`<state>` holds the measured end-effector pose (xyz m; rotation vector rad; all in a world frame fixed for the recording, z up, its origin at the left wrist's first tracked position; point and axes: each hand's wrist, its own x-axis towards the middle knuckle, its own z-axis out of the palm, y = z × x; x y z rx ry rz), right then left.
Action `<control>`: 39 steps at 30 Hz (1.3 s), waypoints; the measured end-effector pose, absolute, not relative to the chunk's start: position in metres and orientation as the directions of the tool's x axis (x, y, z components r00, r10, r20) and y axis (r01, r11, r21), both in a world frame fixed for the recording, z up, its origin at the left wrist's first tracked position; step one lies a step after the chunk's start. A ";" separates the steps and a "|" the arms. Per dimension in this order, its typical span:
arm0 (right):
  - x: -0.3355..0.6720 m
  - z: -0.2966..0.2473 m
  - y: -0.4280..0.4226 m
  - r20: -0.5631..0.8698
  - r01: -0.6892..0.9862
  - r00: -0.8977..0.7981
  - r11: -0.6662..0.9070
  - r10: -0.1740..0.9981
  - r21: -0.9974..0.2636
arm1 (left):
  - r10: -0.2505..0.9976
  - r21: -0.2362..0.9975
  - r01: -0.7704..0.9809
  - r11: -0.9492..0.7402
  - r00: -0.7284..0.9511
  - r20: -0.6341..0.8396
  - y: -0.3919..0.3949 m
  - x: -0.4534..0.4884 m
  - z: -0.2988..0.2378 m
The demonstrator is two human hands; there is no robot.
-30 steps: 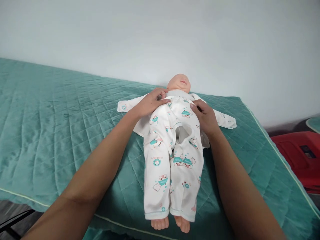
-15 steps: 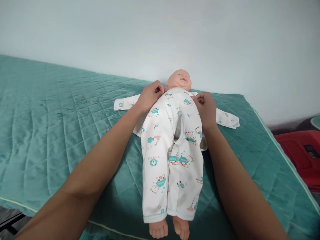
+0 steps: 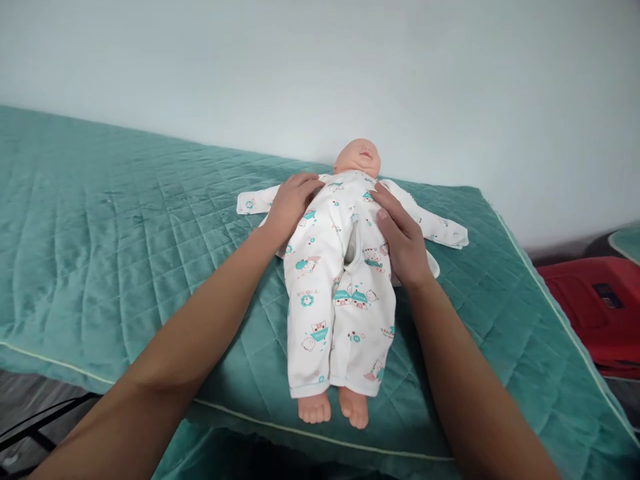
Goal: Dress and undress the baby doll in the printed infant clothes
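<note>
White printed cloth under both hands. Left hand (image 3: pixel 294 203): laid along the left side of the trousers (image 3: pixel 313 283), fingers extended near the upper edge; fold pinched or not, cannot tell. Right hand (image 3: pixel 403 233): flat against the opposite side, thumb apart from fingers, nothing clamped.

Between the grips: trousers, up to chest height, slit at the crotch gaping slightly. Inside them: doll (image 3: pixel 357 157), on its back, head just beyond the grips, feet (image 3: pixel 314 408) out of the cuffs on the near side.

Step in hand, by judgement: settling the upper edge of the trousers over the chest. Next move, by judgement: calls for light, even pressure from both sides, without dragging the layer below.

Just outside the grips: white top, spread under the doll, left sleeve (image 3: pixel 257 200) and right sleeve (image 3: pixel 445 230) stretched outward. Sleeve contents: no doll hand visible at either cuff; arms inside or not, cannot tell.

Beneath everything: green quilt (image 3: pixel 125 233). Beyond the doll's head: pale wall (image 3: pixel 250 67). Well apart, past the right hand: red object (image 3: pixel 595 307), possibly a case; contents not visible.
</note>
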<state>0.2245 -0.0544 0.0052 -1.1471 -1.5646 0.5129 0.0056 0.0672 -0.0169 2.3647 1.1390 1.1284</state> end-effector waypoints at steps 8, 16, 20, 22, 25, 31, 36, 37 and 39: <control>0.201 -0.010 -0.179 0.457 0.624 -0.182 0.461 0.871 -0.631 | 0.769 0.557 0.573 -0.601 0.226 0.598 -0.066 -0.030 -0.013; 0.178 0.002 -0.255 0.364 0.661 -0.271 0.446 0.891 -0.603 | 0.863 0.652 0.567 -0.503 0.373 0.341 -0.227 -0.062 -0.036; 0.160 0.023 -0.253 0.287 0.679 -0.383 0.478 0.878 -0.557 | 0.868 0.642 0.589 -0.490 0.399 0.296 -0.239 -0.054 -0.038; 0.153 0.030 -0.252 0.234 0.731 -0.407 0.468 0.883 -0.497 | 0.869 0.647 0.588 -0.486 0.408 0.281 -0.236 -0.050 -0.038; 0.147 0.029 -0.253 0.209 0.798 -0.423 0.472 0.882 -0.375 | 0.872 0.646 0.592 -0.481 0.398 0.285 -0.233 -0.047 -0.039; 0.135 0.008 -0.249 0.330 0.877 -0.324 0.412 0.886 -0.245 | 0.876 0.745 0.466 -0.477 0.315 0.365 -0.236 -0.049 -0.033; 0.129 0.011 -0.252 0.406 0.830 -0.325 0.464 0.854 -0.311 | 0.860 0.792 0.345 -0.503 0.286 0.422 -0.240 -0.064 -0.033; 0.129 0.013 -0.255 0.418 0.810 -0.336 0.486 0.844 -0.329 | 0.867 0.793 0.357 -0.494 0.267 0.420 -0.240 -0.067 -0.036; 0.130 0.016 -0.260 0.419 0.776 -0.362 0.518 0.833 -0.359 | 0.894 0.797 0.404 -0.448 0.223 0.389 -0.241 -0.072 -0.039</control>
